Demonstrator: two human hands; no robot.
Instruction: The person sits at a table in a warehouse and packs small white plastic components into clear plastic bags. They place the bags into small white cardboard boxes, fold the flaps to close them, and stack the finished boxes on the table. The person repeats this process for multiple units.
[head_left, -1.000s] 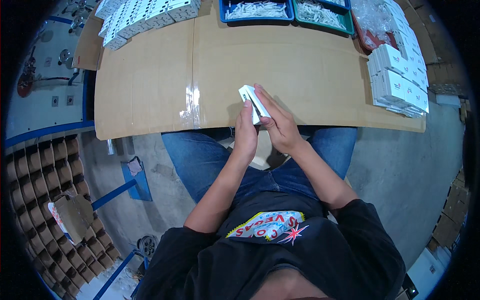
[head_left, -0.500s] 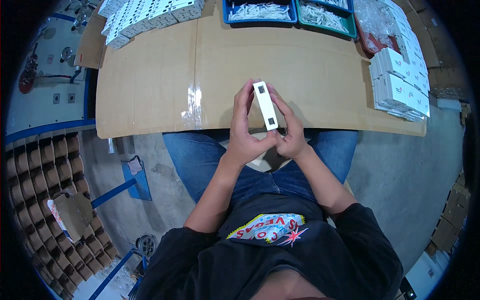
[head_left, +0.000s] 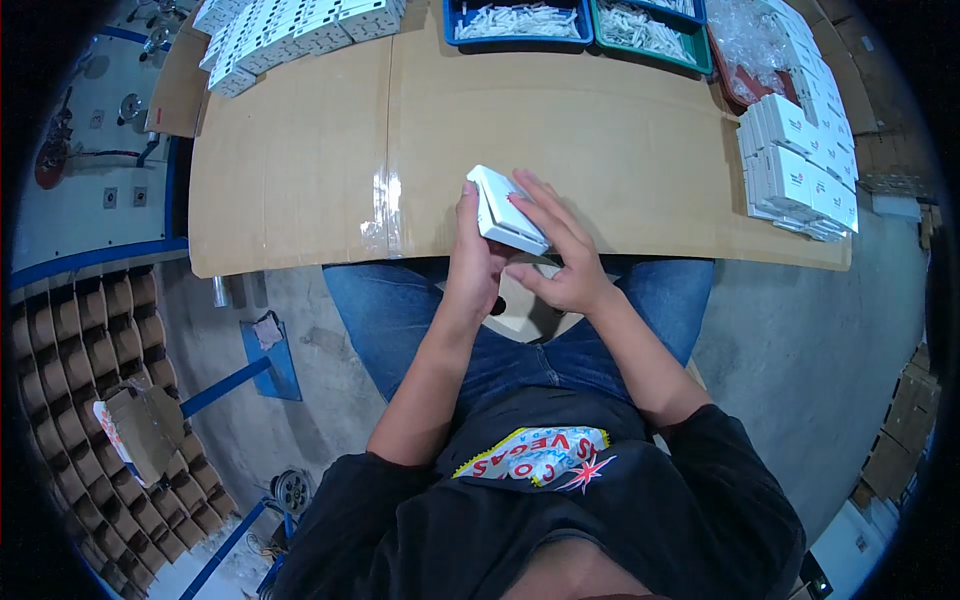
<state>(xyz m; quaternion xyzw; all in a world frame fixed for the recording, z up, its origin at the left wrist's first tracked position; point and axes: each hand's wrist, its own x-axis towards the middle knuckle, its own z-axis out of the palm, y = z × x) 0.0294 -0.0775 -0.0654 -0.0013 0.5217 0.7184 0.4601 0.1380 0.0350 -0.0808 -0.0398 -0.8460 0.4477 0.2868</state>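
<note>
A small flat white box [head_left: 508, 222] is held over the front edge of the table, tilted with its broad face partly turned up. My left hand [head_left: 473, 262] grips it along the left side, its thumb up by the far left corner; its other fingers are mostly hidden beneath. Across the right part of the face lie the fingers of my right hand [head_left: 568, 255], with the thumb below the near end, so this hand also has hold of the box. A slit or flap edge seems to run along the box's left side.
Cardboard [head_left: 300, 170] covers the table. White boxes [head_left: 300, 38] stand in rows at the far left, and more white boxes [head_left: 800, 170] are stacked at the right. A blue tray [head_left: 520, 44] and a green tray [head_left: 655, 62] hold small white pieces. Clear plastic bags [head_left: 750, 45] lie beside them.
The white box has turned from its narrow side with two dark square openings to its broad face. My right hand has shifted onto that face; my left hand stays on the left side.
</note>
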